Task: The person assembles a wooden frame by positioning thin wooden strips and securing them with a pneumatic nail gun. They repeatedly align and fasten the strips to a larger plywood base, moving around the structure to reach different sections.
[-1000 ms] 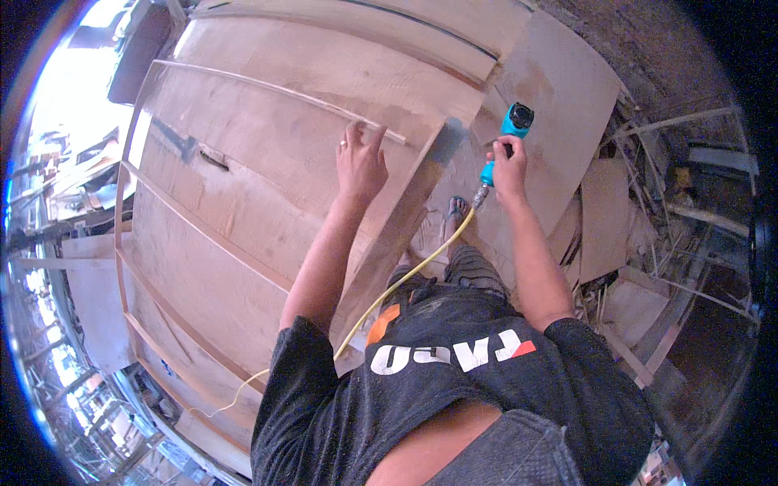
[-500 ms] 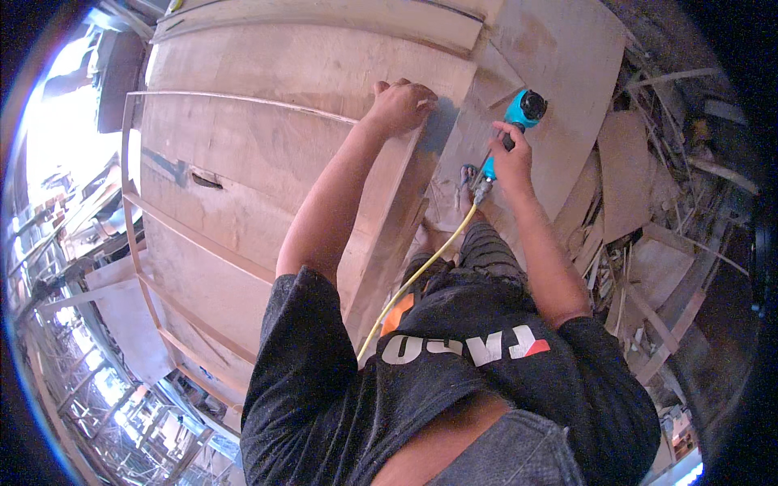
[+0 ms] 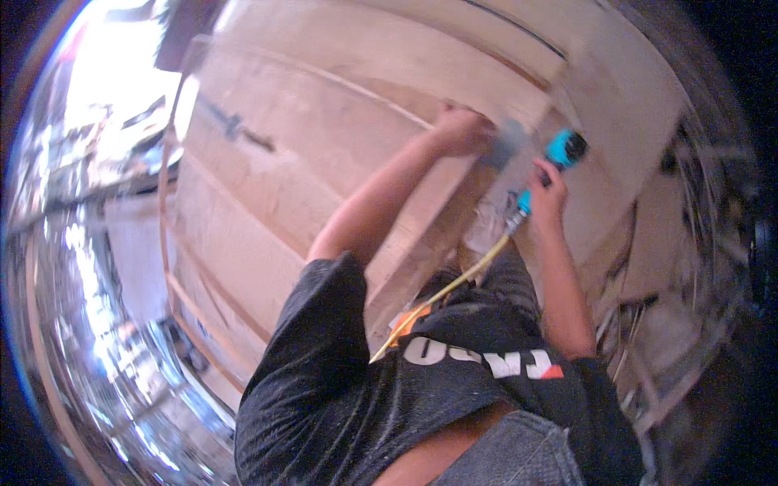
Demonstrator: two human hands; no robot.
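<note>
My right hand (image 3: 549, 193) is closed round the grip of a teal air nail gun (image 3: 562, 149) with a black round cap. A yellow air hose (image 3: 458, 283) joins the end of its grip through a metal coupling and runs back across my front. Farther left, my left hand (image 3: 463, 132) rests with curled fingers on the corner of a thin wooden frame (image 3: 361, 91). The frame lies over a broad plywood panel (image 3: 316, 154). Motion blurs the fingertips, and the nail gun's nose is hidden.
Another wooden piece (image 3: 486, 40) lies along the panel's far side. Plywood offcuts (image 3: 656, 219) and loose strips lie at the right. On the left, piled scrap wood is smeared by motion. An orange item (image 3: 409, 322) shows at my waist.
The view has swung, so the panel, both hands and the nail gun appear farther right and slightly lower. My left hand stays at the frame's corner; my right still holds the nail gun.
</note>
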